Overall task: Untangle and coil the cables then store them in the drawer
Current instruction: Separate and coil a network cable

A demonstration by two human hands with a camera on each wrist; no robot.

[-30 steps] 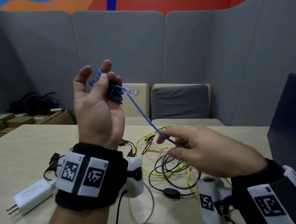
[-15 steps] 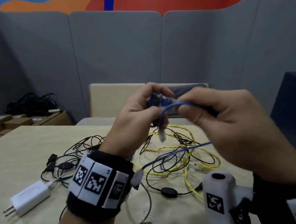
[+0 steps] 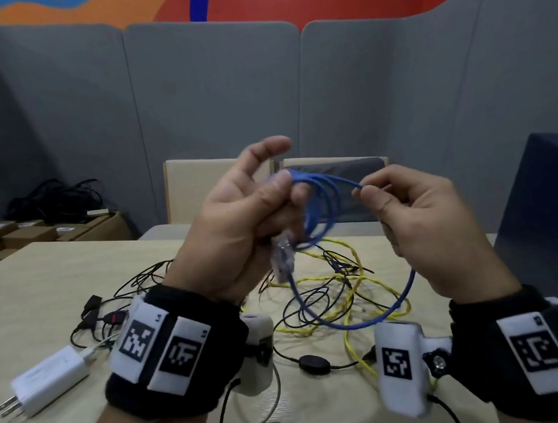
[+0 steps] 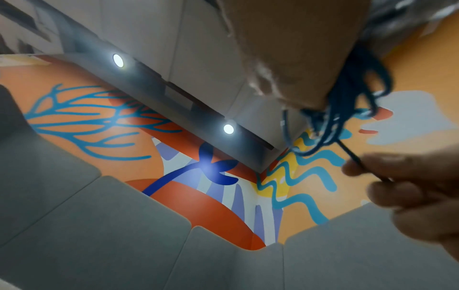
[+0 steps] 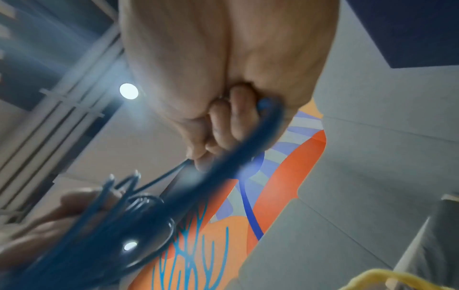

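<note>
A thin blue network cable (image 3: pixel 318 207) is wound in several loops around the fingers of my left hand (image 3: pixel 253 214), raised above the table. Its clear plug (image 3: pixel 282 255) dangles below that hand. My right hand (image 3: pixel 405 212) pinches the cable's free run between thumb and forefinger, just right of the coil. From there a slack blue loop (image 3: pixel 378 318) hangs down toward the table. The left wrist view shows the blue loops (image 4: pixel 347 109) under my left hand. In the right wrist view the cable (image 5: pixel 223 166) passes through my curled fingers. No drawer is in view.
On the beige table (image 3: pixel 36 278) lie a tangled yellow cable (image 3: pixel 346 280), thin black cables (image 3: pixel 147 280) and a white charger (image 3: pixel 47 377). A dark blue cabinet (image 3: pixel 547 217) stands at the right. Cardboard boxes (image 3: pixel 15 235) sit beyond the table's left end.
My left hand came down from its raised, open-palmed pose with the coil. My right hand rose from the table, met the left, then drew apart to the right with the cable.
</note>
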